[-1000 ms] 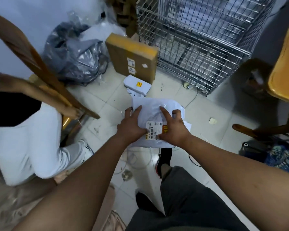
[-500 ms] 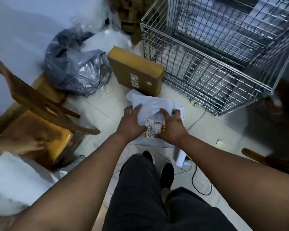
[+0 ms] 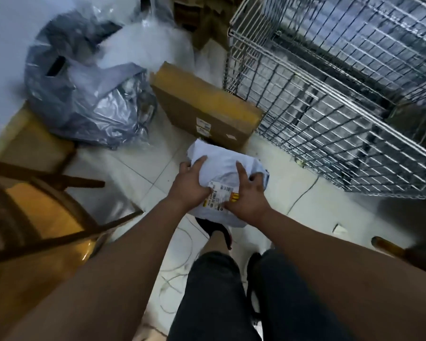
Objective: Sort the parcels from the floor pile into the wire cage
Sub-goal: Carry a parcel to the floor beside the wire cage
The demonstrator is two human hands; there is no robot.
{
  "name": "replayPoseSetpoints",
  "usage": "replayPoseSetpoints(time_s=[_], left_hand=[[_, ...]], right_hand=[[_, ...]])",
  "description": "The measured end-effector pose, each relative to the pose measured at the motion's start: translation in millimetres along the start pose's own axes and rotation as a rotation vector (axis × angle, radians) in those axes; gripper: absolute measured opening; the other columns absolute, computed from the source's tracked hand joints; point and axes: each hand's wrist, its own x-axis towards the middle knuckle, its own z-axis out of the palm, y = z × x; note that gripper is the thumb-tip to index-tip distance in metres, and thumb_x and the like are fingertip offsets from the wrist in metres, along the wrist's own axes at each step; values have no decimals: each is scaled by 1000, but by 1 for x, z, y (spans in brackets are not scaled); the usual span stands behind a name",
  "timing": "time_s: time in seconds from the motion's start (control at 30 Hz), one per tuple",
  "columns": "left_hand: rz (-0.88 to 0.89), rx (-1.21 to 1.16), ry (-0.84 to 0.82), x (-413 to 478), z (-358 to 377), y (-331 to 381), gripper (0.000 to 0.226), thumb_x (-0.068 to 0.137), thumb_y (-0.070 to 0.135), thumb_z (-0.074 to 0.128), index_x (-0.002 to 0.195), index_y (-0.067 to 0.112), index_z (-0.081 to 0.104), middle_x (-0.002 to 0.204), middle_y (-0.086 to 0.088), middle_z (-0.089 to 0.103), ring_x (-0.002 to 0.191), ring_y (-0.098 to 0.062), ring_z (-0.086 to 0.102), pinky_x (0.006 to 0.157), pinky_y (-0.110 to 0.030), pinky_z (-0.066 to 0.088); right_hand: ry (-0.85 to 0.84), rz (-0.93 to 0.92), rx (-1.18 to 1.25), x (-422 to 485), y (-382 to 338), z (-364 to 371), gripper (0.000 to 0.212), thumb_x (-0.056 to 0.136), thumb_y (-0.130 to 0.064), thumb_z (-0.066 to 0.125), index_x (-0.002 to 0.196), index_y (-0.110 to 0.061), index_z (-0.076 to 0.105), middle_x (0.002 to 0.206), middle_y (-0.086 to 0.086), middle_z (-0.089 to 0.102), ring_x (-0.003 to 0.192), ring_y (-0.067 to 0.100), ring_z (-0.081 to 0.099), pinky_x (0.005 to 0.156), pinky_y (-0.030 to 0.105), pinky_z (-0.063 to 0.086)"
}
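Observation:
A soft white poly-bag parcel [image 3: 221, 163] with a printed label is held above the floor in front of my legs. My left hand [image 3: 190, 184] grips its left side, thumb on the label edge. My right hand [image 3: 250, 195] holds the right side, index finger stretched over the top, other fingers curled round the edge. The wire cage [image 3: 330, 99] stands to the upper right, its top open and its near wall about a parcel's width from my hands. A flat brown cardboard box [image 3: 207, 109] lies on the floor just beyond the parcel, against the cage's left corner.
A grey plastic bag [image 3: 84, 94] and clear plastic wrap sit at the upper left. A wooden chair with a yellow seat [image 3: 35, 217] stands close on my left. Thin cables [image 3: 177, 279] trail over the white floor tiles by my feet. Another wooden piece [image 3: 391, 249] sits at the right.
I have stepped forward with the parcel in both hands; the cage and cardboard box are now nearer. The seated person on the left and the small white parcel on the floor are out of view.

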Motion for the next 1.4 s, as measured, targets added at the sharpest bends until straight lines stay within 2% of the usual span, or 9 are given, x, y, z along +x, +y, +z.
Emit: replayPoseSetpoints(time_s=[0.2,0.37,0.47,0.63,0.77,0.9,0.97,1.27,1.4], left_hand=[[-14,63,-33,129,16,-54,98,77,28,80,160,34,28,148,-19,33,129,-40,49,108,-38,43],[-33,56,-61,238,75,-113,105,62,46,66,159,27,31,146,-25,36,126,-44,51,106,-42,46],[-2,63,-11,305,115,-154,101,62,51,60,156,23,37,139,-29,48,124,-45,52,102,-46,49],[-12,93,75,381,160,-203,95,66,59,52,155,29,37,131,-20,61,114,-44,57,98,-45,49],[-79,58,68,390,160,-191,95,71,46,73,156,34,33,144,-21,47,129,-43,48,103,-50,47],[-149,137,-56,383,157,-181,116,73,42,86,161,42,10,170,-14,-4,157,-34,1,124,-51,19],[-156,163,-42,370,151,-179,113,77,42,82,162,40,8,170,-14,-11,157,-34,-6,125,-50,14],[-288,-43,55,225,41,-125,97,65,55,57,158,36,34,161,-7,29,138,-36,42,111,-49,39],[-383,-51,182,152,-33,-101,84,82,45,72,157,39,34,154,-3,39,134,-31,47,105,-44,41]], right_hand=[[-7,121,47,118,23,64,116,63,-53,59,163,-29,4,138,36,31,128,51,37,101,52,46],[-30,134,7,222,71,128,114,75,-27,83,163,-22,12,138,37,33,129,46,38,108,53,42],[32,126,3,280,100,163,110,67,-25,88,158,-9,28,117,39,52,109,50,55,89,55,54],[-62,176,-48,339,127,189,106,81,-33,77,162,-35,9,158,14,19,137,42,35,109,51,38],[-86,196,-11,353,132,200,105,81,-39,75,163,-31,10,157,17,19,138,42,33,110,49,35],[-103,223,-90,359,128,195,111,79,-54,75,164,-24,10,153,25,22,144,40,27,113,39,29],[-158,217,-180,358,121,181,104,84,-50,72,164,-29,8,161,22,11,146,40,24,113,45,34],[-402,-33,-541,296,-16,88,89,92,-40,67,162,-22,15,155,22,26,133,42,46,108,42,43],[-534,-249,-692,249,-112,40,80,91,-24,64,159,-19,23,148,23,35,128,42,50,106,41,45]])
